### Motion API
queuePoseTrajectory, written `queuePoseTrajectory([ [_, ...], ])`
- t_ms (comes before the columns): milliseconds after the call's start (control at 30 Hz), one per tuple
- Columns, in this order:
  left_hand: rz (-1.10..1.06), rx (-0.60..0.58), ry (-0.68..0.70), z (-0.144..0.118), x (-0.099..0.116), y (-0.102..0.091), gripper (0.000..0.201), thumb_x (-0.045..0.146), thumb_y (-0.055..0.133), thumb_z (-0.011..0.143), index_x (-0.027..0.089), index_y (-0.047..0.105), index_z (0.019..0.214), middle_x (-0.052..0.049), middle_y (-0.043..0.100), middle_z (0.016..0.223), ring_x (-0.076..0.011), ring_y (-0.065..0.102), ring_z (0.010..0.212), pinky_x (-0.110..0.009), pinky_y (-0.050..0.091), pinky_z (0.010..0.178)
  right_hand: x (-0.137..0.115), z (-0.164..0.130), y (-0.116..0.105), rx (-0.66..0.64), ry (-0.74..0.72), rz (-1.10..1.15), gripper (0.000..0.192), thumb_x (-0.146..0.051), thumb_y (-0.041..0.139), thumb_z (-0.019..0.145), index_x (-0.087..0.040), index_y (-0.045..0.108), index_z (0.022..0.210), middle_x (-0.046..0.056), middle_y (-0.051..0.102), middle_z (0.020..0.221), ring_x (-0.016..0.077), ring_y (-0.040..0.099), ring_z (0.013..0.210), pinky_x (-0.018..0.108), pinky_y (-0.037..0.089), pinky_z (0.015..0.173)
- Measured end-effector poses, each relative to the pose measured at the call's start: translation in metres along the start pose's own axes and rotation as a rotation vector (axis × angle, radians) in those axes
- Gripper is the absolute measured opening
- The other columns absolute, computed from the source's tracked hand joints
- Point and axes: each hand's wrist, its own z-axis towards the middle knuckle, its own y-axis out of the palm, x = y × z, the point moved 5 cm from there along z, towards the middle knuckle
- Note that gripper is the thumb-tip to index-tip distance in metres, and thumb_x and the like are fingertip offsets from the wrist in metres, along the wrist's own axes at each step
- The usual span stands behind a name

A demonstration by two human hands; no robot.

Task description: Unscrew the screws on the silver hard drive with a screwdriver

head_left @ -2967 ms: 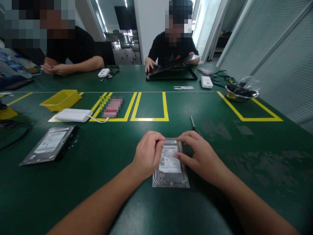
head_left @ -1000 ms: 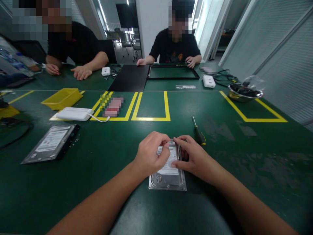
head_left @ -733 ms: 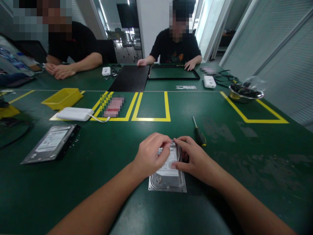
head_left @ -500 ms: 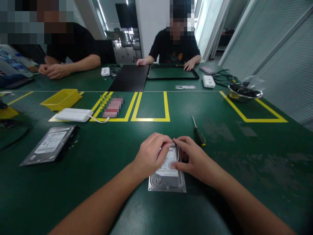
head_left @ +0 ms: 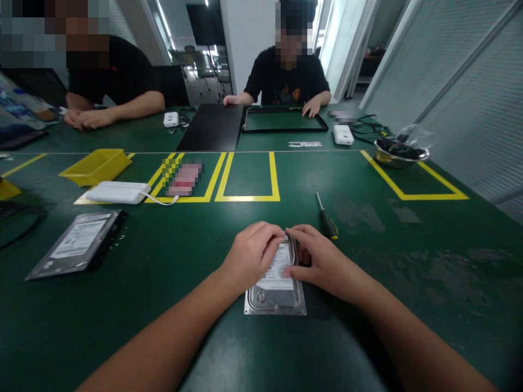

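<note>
A: Where is the hard drive [head_left: 276, 283] placed?

B: It is laid flat on the green table [head_left: 408, 256], label up, directly in front of the person. Its far end is covered by both hands. The left hand [head_left: 251, 255] is curled over the far left corner, fingers bunched together and pressed on the top edge. The right hand [head_left: 322, 261] is set against the far right side, thumb and fingers pinched on the casing.

A: Is anything gripped besides the drive?

B: Nothing can be made out — whether a small part is held under the fingertips cannot be told.

A: What could be judged to go wrong?

B: The drive could be slid or tipped if uneven pressure is applied at one end, since the near end is left unsupported. A pry made with fingertips alone could slip — a nail or the label might be damaged. The screwdriver [head_left: 326, 218] is left lying just beyond the right hand and could be knocked away. A second drive [head_left: 77, 243] is kept well apart to the left.
</note>
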Motion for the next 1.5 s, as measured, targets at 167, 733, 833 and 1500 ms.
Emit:
queuePoseTrajectory([
  [167,-0.007,-0.020,-0.052,0.001,-0.003,0.003,0.008,0.014,0.056,0.093,0.018,0.063,0.094,-0.002,0.068,0.086,-0.0152,0.063,0.079,-0.028,0.050,0.075,0.003,-0.002,-0.004,0.013,0.004,0.001,0.069,-0.032,0.076,0.076,-0.016,0.048,0.137,0.012,0.048,0.135,0.0110,0.057,0.078,0.032,0.055,0.076],
  [733,0.134,-0.190,-0.028,0.007,-0.005,0.018,0.012,0.015,0.051,0.096,0.016,0.063,0.095,-0.005,0.065,0.093,-0.0204,0.059,0.090,-0.036,0.048,0.082,0.008,-0.002,-0.002,0.002,0.122,0.023,0.061,-0.029,0.078,0.072,-0.017,0.055,0.127,0.000,0.061,0.087,0.0124,0.054,0.067,0.027,0.045,0.060],
  [833,0.197,-0.230,-0.018,0.008,-0.003,0.019,0.014,0.016,0.049,0.097,0.016,0.063,0.095,-0.006,0.064,0.093,-0.0214,0.058,0.090,-0.037,0.048,0.081,0.008,-0.001,-0.001,-0.004,0.145,0.081,0.063,-0.027,0.079,0.071,-0.016,0.054,0.127,-0.001,0.060,0.083,0.0121,0.057,0.068,0.026,0.047,0.060],
  [1500,0.303,-0.311,-0.091,0.014,-0.004,0.007,0.013,0.016,0.052,0.094,0.017,0.065,0.091,-0.005,0.063,0.088,-0.0207,0.061,0.084,-0.034,0.049,0.075,0.001,0.003,0.013,-0.029,0.131,0.151,0.064,-0.028,0.079,0.071,-0.017,0.051,0.128,-0.002,0.060,0.082,0.0099,0.057,0.062,0.023,0.042,0.055],
])
